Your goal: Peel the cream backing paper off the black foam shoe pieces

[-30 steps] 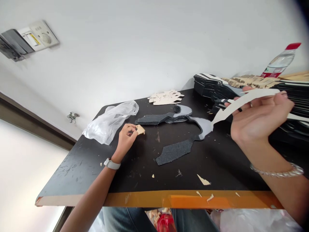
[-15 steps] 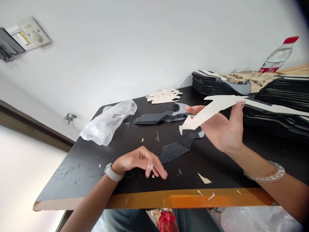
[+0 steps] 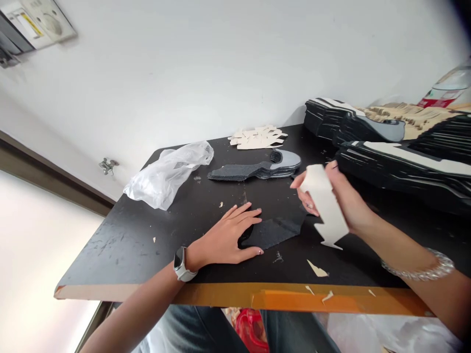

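Note:
My right hand point(image 3: 348, 196) pinches a cream paper-like cut piece point(image 3: 327, 203) with a notched, pointed lower end. It is slightly blurred and held up off the table. Flat on the black table, my left hand point(image 3: 226, 239) spreads its fingers at the left end of a dark grey felt-like piece point(image 3: 275, 231). That piece lies flat, and its right end is partly hidden behind my right hand. Farther back lies a stack of similar dark pieces point(image 3: 239, 171) with a light grey rounded end.
A clear plastic bag point(image 3: 167, 171) lies at the left. Cream strips point(image 3: 257, 137) are piled near the wall. Tall stacks of black pieces point(image 3: 397, 169) and a bottle point(image 3: 443, 90) stand at the right. Scraps point(image 3: 317, 268) lie near the taped front edge point(image 3: 331, 299).
My left hand has opened from a loose curl and moved up to lie flat by the dark piece. My right hand has turned the cream piece from slanting sideways to pointing downward.

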### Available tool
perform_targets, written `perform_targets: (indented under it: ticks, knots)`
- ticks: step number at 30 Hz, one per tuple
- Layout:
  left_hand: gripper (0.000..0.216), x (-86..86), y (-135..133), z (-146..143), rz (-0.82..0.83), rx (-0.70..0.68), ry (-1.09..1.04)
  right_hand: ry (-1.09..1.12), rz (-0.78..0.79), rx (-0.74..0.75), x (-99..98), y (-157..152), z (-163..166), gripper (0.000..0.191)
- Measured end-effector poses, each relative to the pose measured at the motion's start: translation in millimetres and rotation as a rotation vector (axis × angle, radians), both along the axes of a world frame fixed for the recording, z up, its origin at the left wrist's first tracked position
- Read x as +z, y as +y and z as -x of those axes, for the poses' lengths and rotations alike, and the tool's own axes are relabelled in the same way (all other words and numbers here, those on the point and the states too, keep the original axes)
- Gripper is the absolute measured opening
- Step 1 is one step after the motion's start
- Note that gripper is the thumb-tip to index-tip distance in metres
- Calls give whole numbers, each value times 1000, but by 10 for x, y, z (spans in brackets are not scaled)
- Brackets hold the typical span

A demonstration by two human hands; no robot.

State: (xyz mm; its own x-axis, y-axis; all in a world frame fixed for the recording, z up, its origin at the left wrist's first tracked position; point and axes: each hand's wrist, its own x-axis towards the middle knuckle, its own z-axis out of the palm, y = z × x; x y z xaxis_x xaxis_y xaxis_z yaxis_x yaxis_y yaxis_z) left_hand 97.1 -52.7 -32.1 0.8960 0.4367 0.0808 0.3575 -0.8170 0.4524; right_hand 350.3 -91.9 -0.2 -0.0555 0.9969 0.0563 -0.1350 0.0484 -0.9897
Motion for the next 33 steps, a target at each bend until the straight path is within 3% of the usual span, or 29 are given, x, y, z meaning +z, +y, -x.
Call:
perform_targets:
  ticks: [4, 7, 10, 14, 18, 22, 25, 30, 33]
  knots:
    - [61, 35, -16, 14, 41, -68, -56, -352, 25, 151, -57, -16, 8, 40]
    - [53, 40, -12, 3, 46, -80, -138, -432, -17, 256, -63, -47, 58, 39]
    - [37, 59, -15, -20, 63, -66, -261, -448, -54, 229, -96, -89, 144, 35]
    - [32, 95, -53, -46, 81, -131, -355, -560, -242, 218, -179, -152, 288, 28]
    - [36, 81, -86, -52, 34, -152, -277, -753, -422, 241, -191, -193, 373, 27]
    - [42, 71, -73, -43, -76, -106, -230, -809, -350, 152, -132, -196, 342, 45]
    - [42, 80, -50, -29, -133, -91, -231, -826, -283, 129, -91, -181, 280, 23]
    - [23, 73, -11, -13, -196, -117, -224, -923, -260, 110, -42, -182, 195, 28]
    - [23, 59, 4, -11, -202, -154, -231, -912, -250, 126, 6, -215, 127, 28]
